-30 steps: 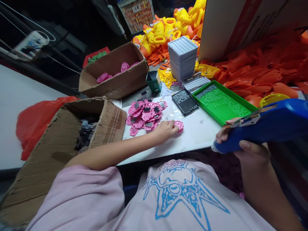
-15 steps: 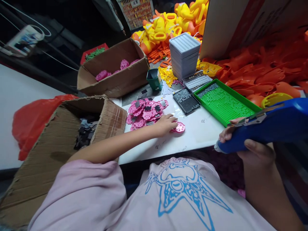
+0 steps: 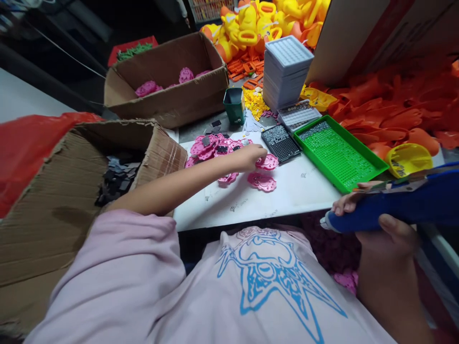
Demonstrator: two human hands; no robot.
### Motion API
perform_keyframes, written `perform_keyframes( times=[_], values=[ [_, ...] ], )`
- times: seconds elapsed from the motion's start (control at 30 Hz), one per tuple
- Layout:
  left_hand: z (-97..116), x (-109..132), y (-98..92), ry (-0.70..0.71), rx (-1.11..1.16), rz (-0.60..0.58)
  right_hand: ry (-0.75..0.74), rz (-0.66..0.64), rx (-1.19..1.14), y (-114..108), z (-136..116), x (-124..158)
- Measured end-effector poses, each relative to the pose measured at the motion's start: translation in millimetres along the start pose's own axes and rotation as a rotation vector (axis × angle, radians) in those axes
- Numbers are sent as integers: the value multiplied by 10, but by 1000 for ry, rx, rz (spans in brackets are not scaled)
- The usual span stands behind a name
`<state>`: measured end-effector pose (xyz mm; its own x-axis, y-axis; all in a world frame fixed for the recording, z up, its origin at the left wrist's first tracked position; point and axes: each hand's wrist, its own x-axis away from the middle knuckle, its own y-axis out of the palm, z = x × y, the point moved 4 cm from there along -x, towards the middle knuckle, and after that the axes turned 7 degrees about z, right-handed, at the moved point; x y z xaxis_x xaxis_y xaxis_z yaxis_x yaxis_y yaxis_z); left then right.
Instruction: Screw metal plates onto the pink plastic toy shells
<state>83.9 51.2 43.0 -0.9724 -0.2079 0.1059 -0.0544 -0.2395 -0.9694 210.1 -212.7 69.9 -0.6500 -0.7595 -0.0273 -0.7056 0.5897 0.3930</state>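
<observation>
My left hand reaches across the white table and rests its fingertips on a pink gear-shaped plastic piece at the right edge of a pile of pink pieces. Its fingers are curled down onto the piece. Another pink piece lies alone just in front of that hand. My right hand is closed around the handle of a blue electric screwdriver, held off the table's front right edge with its tip pointing left.
A green tray of screws and a black tray sit right of the pile. Behind stand a stack of grey trays, a green cup, two cardboard boxes, and orange and yellow plastic parts.
My left hand has shifted from the single pink piece near the table's front to another piece farther back and right. The camera tilted down. The screwdriver hand sank slightly.
</observation>
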Motion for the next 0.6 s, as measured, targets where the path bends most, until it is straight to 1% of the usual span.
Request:
perform_keyframes(
  times=[0.13, 0.27, 0.37, 0.47, 0.53, 0.6],
  values=[
    [-27, -80, 136, 53, -10, -87, 20, 2, 21, -39, -12, -10],
    [-70, -125, 226, 79, 13, -114, -15, -9, 22, -91, -52, -130],
    [-108, -187, 246, 101, 41, -125, -10, 19, 46, -114, -49, -243],
    [-138, -248, 250, 120, 70, -160, 11, 42, 77, -97, -35, -334],
    [-147, -267, 218, 136, 91, -165, 9, 39, 78, -87, -33, -379],
    [-122, -261, 149, 154, 124, -142, 2, 18, 67, -110, -26, -413]
  ],
)
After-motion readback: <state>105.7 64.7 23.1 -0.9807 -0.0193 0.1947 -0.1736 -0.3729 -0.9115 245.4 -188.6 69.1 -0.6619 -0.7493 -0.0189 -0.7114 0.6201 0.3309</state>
